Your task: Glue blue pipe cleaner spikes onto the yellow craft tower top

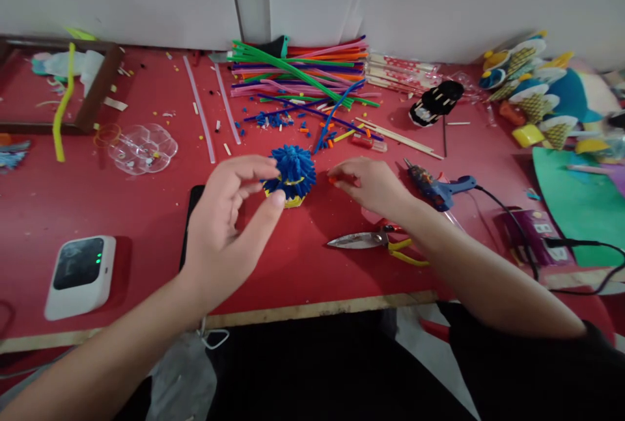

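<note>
A blue figure made of fuzzy pipe cleaners (295,164), with yellow bands round its middle and base, stands upright on the red table. My left hand (234,213) is open just left of it, thumb and fingers apart and overlapping its edge in the view; whether they touch it I cannot tell. To the figure's right, my right hand (368,183) has its fingertips closed on a small orange piece (333,180), mostly covered by the fingers. Below that hand lie yellow-handled scissors (359,241). A blue glue gun (434,188) rests right of the right wrist.
Behind the figure lies a pile of coloured pipe cleaners (303,73) with cut scraps around it. A clear flower-shaped tray (144,149), a white device (81,276) and a dark phone (192,203) are at left. Wooden sticks (400,136) and a black figure (436,102) lie back right.
</note>
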Action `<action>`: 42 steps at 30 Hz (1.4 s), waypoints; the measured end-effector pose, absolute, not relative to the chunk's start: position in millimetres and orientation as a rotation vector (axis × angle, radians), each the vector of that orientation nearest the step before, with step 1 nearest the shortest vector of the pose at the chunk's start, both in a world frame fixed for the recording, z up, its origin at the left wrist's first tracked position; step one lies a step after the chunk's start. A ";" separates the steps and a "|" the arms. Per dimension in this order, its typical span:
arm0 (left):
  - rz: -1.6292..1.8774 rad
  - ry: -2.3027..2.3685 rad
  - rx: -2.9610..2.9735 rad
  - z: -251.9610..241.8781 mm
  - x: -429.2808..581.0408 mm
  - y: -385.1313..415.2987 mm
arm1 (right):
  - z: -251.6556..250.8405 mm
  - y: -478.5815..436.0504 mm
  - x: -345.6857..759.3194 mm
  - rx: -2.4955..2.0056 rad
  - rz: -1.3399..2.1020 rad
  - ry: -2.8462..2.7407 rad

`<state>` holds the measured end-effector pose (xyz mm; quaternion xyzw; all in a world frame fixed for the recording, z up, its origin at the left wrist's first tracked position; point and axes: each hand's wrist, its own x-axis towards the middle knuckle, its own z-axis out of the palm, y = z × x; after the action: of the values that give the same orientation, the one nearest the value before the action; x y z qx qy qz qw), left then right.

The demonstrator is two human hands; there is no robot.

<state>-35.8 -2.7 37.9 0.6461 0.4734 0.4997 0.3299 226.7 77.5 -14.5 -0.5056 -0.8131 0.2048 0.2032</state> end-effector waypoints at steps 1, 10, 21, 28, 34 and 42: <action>1.265 1.307 1.787 39.9 -37.1 6.3 | -14.2 77.0 227.6 -1.401 0.569 -2.270; 1.145 1.433 1.995 29.4 -25.8 49.9 | 7.9 83.4 222.6 -1.309 0.436 -2.136; 0.861 1.019 2.150 43.1 -49.4 67.5 | -9.1 85.1 228.0 -1.310 0.522 -2.177; 0.885 0.930 2.187 40.4 -50.4 73.2 | -23.9 82.6 228.8 -1.309 0.542 -2.266; 1.024 0.986 2.144 28.8 -44.0 63.8 | -27.8 82.1 229.7 -1.294 0.551 -2.333; 1.121 1.036 2.210 25.1 -39.1 56.6 | -32.4 80.9 231.0 -1.279 0.560 -2.312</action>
<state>-39.1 56.6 25.1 0.8015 0.3758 0.4066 0.2258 231.0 80.9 -32.4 -0.4621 -0.8354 0.2023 0.2184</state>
